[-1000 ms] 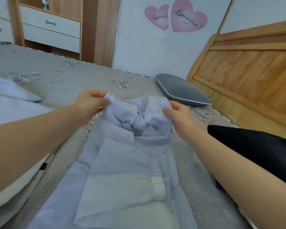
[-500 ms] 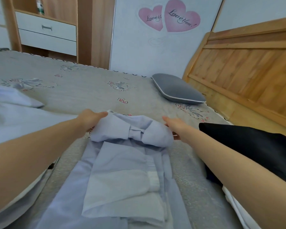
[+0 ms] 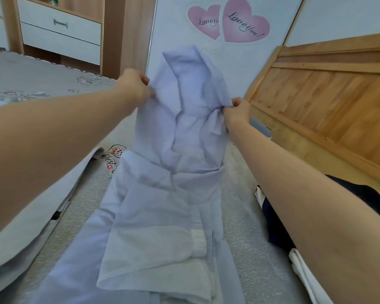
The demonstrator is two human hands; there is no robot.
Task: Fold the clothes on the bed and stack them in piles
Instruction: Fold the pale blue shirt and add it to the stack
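A pale lavender shirt lies lengthwise on the grey patterned bed, its sleeves folded in over the body. Its collar end is lifted upright off the bed. My left hand pinches the left shoulder of the shirt. My right hand pinches the right shoulder, a little lower. The lower half of the shirt still rests flat on the bed between my forearms.
A black garment with white cloth under it lies at the right, by the wooden headboard. White bedding is heaped at the left. A grey pillow peeks out behind my right wrist. A wooden cabinet with white drawers stands beyond the bed.
Both hands have raised the shirt's collar end from low on the bed to upright, and the fabric has unfurled between them. The view has tilted up.
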